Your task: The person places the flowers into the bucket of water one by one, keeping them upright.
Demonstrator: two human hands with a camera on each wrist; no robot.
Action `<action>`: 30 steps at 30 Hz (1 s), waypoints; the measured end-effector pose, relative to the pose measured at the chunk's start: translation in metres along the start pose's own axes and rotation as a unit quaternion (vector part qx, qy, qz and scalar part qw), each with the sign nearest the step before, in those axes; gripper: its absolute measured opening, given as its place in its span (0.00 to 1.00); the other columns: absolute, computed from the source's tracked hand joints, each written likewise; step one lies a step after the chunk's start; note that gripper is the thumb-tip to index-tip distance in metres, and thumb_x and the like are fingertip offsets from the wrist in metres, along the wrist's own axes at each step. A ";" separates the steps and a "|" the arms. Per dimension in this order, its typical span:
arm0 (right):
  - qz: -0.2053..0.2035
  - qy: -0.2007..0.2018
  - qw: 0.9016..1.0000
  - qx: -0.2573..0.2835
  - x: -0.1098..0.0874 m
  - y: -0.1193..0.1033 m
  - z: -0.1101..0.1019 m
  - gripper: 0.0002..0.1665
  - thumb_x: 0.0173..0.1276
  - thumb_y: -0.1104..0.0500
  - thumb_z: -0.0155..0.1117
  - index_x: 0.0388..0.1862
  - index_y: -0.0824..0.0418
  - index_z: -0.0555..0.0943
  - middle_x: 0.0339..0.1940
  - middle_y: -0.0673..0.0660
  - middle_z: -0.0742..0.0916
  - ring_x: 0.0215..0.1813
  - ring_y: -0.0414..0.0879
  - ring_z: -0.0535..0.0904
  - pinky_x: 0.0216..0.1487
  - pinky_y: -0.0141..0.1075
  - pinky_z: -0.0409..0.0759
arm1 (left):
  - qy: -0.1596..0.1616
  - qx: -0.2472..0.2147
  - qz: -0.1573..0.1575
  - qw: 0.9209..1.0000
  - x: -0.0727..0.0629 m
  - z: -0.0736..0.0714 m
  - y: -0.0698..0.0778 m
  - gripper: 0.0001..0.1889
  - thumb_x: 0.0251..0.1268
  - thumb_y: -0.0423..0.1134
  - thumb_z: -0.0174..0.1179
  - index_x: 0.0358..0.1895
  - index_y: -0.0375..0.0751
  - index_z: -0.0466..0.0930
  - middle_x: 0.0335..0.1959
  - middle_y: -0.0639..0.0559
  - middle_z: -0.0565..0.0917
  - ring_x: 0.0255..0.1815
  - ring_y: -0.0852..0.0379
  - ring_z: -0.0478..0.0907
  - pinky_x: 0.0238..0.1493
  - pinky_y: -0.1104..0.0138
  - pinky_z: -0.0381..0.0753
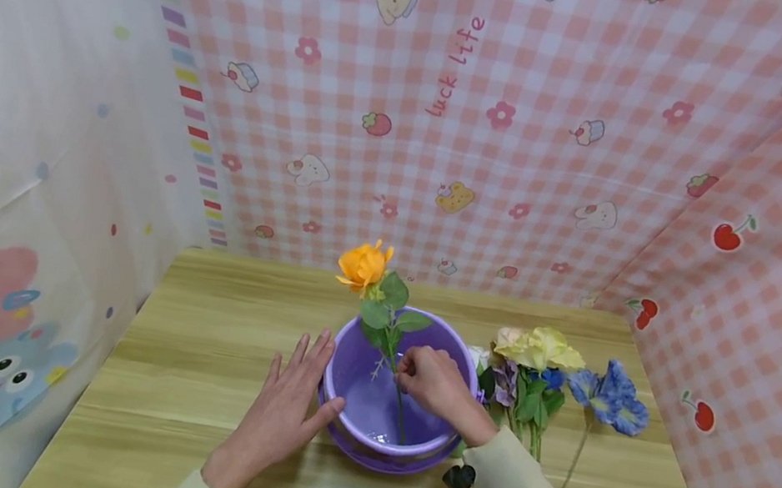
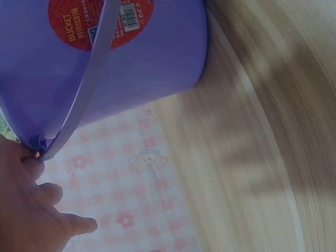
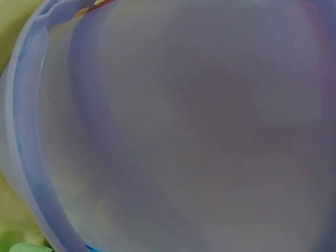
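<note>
A purple plastic bucket (image 1: 355,395) stands upright at the middle of the table. My left hand (image 1: 286,407) rests on its left rim with fingers spread. The left wrist view has those fingers (image 2: 39,194) beside the joint where the handle (image 2: 86,94) meets the rim. Over the bucket's mouth, my right hand (image 1: 434,381) pinches the stem of an orange artificial rose (image 1: 363,267). Its bloom and leaves (image 1: 395,291) rise above the far-left rim, while the lower stem (image 1: 400,418) runs down inside. The right wrist view is mostly blurred bucket wall (image 3: 26,105), with the right hand out of sight.
To the bucket's right lie several artificial flowers: a yellow one (image 1: 545,349), a purple one (image 1: 505,382) and a blue one (image 1: 607,394), their stems toward the front. Checked cloth (image 1: 575,78) hangs behind the wooden table (image 1: 196,333), and printed sheets line both sides.
</note>
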State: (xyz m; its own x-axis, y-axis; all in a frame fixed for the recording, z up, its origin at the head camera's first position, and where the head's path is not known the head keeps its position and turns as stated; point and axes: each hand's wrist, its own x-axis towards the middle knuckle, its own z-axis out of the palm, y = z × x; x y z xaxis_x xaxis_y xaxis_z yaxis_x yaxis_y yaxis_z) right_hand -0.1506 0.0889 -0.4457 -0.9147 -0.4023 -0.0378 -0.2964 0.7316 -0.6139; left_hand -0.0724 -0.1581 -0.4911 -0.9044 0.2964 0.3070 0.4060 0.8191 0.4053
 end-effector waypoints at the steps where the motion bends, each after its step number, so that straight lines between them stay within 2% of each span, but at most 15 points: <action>1: 0.000 -0.001 1.000 -0.001 0.000 0.000 0.000 0.10 0.64 0.64 0.73 0.25 0.53 0.84 0.19 0.42 0.84 0.23 0.39 0.75 0.29 0.34 0.76 | 0.000 -0.001 0.000 1.000 0.000 0.000 0.000 0.42 0.78 0.61 0.50 0.84 0.40 0.51 0.85 0.45 0.51 0.83 0.36 0.49 0.74 0.29 0.50; 7: -0.003 -0.016 1.000 -0.001 0.003 0.000 0.003 0.10 0.65 0.64 0.73 0.25 0.54 0.83 0.19 0.42 0.83 0.22 0.38 0.75 0.28 0.33 0.76 | -0.001 -0.004 0.001 1.000 0.000 0.001 0.000 0.42 0.79 0.62 0.49 0.84 0.41 0.51 0.86 0.48 0.48 0.84 0.37 0.48 0.74 0.29 0.49; 12: -0.013 -0.014 1.000 -0.005 0.005 0.000 0.005 0.10 0.64 0.64 0.73 0.25 0.54 0.83 0.18 0.42 0.83 0.22 0.38 0.75 0.29 0.34 0.76 | -0.002 -0.008 0.004 1.000 -0.001 0.000 0.001 0.42 0.79 0.63 0.47 0.84 0.40 0.51 0.86 0.46 0.49 0.84 0.37 0.47 0.74 0.29 0.48; 20: -0.017 -0.024 1.000 0.001 0.005 -0.001 0.005 0.05 0.65 0.67 0.69 0.32 0.58 0.88 0.22 0.44 0.86 0.24 0.37 0.77 0.30 0.34 0.79 | -0.006 -0.009 0.000 1.000 0.000 -0.002 0.001 0.42 0.79 0.62 0.49 0.84 0.41 0.50 0.86 0.49 0.46 0.84 0.37 0.47 0.74 0.30 0.47; 25: -0.021 -0.008 1.000 0.009 0.001 -0.002 0.000 0.03 0.67 0.64 0.70 0.37 0.60 0.89 0.28 0.47 0.89 0.29 0.38 0.82 0.34 0.34 0.83 | -0.009 -0.012 -0.002 1.000 -0.001 -0.002 0.001 0.42 0.78 0.61 0.51 0.84 0.41 0.50 0.86 0.50 0.45 0.84 0.37 0.47 0.75 0.30 0.47; 30: -0.033 0.032 0.998 0.038 -0.006 0.000 -0.008 0.05 0.69 0.63 0.71 0.42 0.61 0.89 0.37 0.50 0.92 0.38 0.43 0.88 0.41 0.35 0.87 | -0.003 -0.011 -0.001 1.000 0.000 0.000 0.002 0.42 0.78 0.61 0.51 0.84 0.41 0.50 0.86 0.50 0.46 0.83 0.36 0.48 0.74 0.29 0.47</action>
State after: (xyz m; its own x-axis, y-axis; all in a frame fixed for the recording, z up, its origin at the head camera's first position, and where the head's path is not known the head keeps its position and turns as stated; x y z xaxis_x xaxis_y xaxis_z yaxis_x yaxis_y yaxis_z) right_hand -0.1471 0.0958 -0.4386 -0.9104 -0.4101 0.0543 -0.3373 0.6598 -0.6715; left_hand -0.0715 -0.1562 -0.4901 -0.9063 0.2970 0.3006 0.4061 0.8090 0.4250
